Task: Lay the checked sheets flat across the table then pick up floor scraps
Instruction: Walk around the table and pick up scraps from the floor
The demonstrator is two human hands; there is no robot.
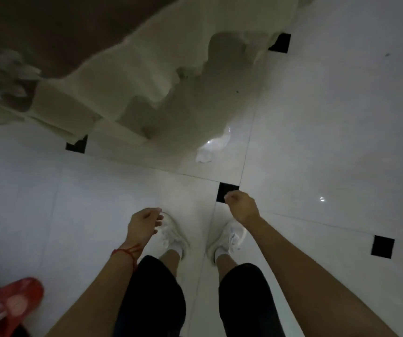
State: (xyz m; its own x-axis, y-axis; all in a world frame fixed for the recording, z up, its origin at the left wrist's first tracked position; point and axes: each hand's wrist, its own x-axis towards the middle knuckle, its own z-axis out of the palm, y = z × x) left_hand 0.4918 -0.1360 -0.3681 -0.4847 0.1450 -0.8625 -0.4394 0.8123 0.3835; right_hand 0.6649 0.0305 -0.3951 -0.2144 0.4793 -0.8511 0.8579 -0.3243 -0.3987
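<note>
Risk, the scrap: the white scrap (212, 147) lies on the glossy floor (329, 142) at centre frame, well ahead of my shoes (173, 235). It is pale on pale tile beside a glare spot, so I judge I could misjudge its edge and only nudge it along.
Risk, the sheets: cream sheets (132, 76) hang off the table (57, 32) in the upper left, their lower edges near the floor. Bending forward for the scrap, I could brush them and drag them off.
Risk, footing: polished tile and a forward lean could let a shoe slip.
Left hand: my left hand (144, 226) hangs at lower centre over my left shoe, fingers loosely curled; a thin pale strand may be pinched at the fingertips, but I cannot tell.
Right hand: my right hand (243, 206) hangs right of centre, just over a black tile inset (222, 190), fingers curled inward; nothing shows in its grip.
Arms: both reach down and forward, apart.
</note>
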